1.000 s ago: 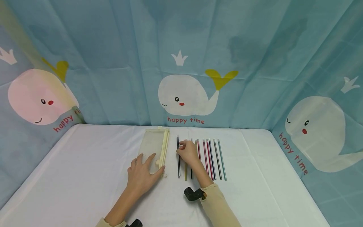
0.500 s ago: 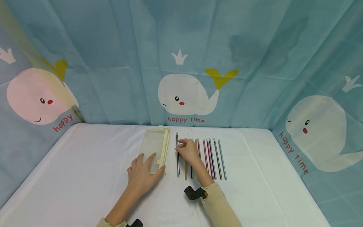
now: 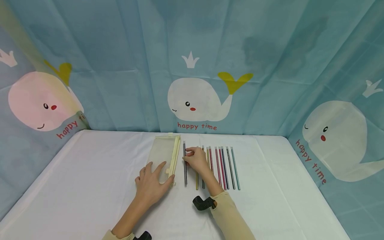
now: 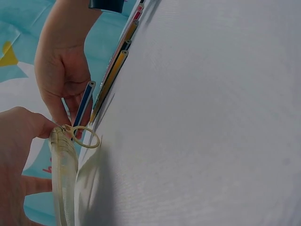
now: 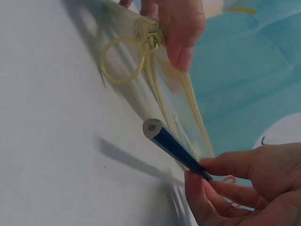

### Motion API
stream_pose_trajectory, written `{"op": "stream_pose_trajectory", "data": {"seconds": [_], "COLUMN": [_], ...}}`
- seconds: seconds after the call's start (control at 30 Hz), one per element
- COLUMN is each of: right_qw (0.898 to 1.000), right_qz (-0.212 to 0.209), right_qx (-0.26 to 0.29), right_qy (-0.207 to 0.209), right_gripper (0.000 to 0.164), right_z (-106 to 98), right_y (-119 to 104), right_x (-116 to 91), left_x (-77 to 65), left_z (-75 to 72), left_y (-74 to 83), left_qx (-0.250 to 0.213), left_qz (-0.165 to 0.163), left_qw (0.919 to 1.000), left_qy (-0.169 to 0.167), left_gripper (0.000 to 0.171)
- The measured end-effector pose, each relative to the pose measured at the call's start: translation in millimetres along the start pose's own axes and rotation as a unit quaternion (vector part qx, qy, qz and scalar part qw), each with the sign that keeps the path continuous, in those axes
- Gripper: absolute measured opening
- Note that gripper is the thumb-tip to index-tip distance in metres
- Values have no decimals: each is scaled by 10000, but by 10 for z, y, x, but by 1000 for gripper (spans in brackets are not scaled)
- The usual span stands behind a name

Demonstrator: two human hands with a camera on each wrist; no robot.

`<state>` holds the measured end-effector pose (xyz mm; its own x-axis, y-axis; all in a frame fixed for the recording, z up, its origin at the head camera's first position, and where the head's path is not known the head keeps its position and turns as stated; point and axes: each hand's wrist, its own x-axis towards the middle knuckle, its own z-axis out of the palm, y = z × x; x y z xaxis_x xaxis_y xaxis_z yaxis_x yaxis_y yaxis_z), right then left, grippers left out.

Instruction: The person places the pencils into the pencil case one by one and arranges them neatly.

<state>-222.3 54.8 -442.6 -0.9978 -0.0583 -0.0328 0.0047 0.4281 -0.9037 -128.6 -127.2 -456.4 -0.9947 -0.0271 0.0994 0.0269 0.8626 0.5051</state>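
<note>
My right hand pinches a dark blue pencil between thumb and fingertips, just right of a pale yellow, see-through zip pouch. In the right wrist view the pencil is tilted, its flat unsharpened end towards the camera. On the lower part of the pouch rests my left hand, fingers spread, thumb at the zipper edge. A ring-shaped zip pull hangs from the near end of the zipper. Whether the zipper is open along its whole length I cannot tell.
Several more pencils lie side by side to the right, from a gold pencil to a teal pencil. They rest on a white tablecloth. A blue whale-print curtain stands behind the table.
The right hand has carried the dark blue pencil a little left, closer to the pouch. My left hand has stayed in place on the pouch.
</note>
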Motion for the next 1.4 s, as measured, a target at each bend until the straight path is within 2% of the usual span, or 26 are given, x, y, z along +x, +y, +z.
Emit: {"op": "stream_pose_trajectory", "data": {"seconds": [0.97, 1.4], "right_qw": [9997, 9978], "right_qz": [1, 67], "right_qx": [180, 586], "right_qy": [-149, -307], "right_gripper": [36, 36], "right_z": [149, 196], "right_y": [-62, -105], "right_x": [168, 172], "left_x": [-5, 5], "left_z": [-7, -16], "left_y": [-7, 8], "left_qx": [-10, -36], "left_qz": [15, -87], "left_qw": [10000, 10000], "left_qy": [-31, -19], "left_gripper": [68, 67]}}
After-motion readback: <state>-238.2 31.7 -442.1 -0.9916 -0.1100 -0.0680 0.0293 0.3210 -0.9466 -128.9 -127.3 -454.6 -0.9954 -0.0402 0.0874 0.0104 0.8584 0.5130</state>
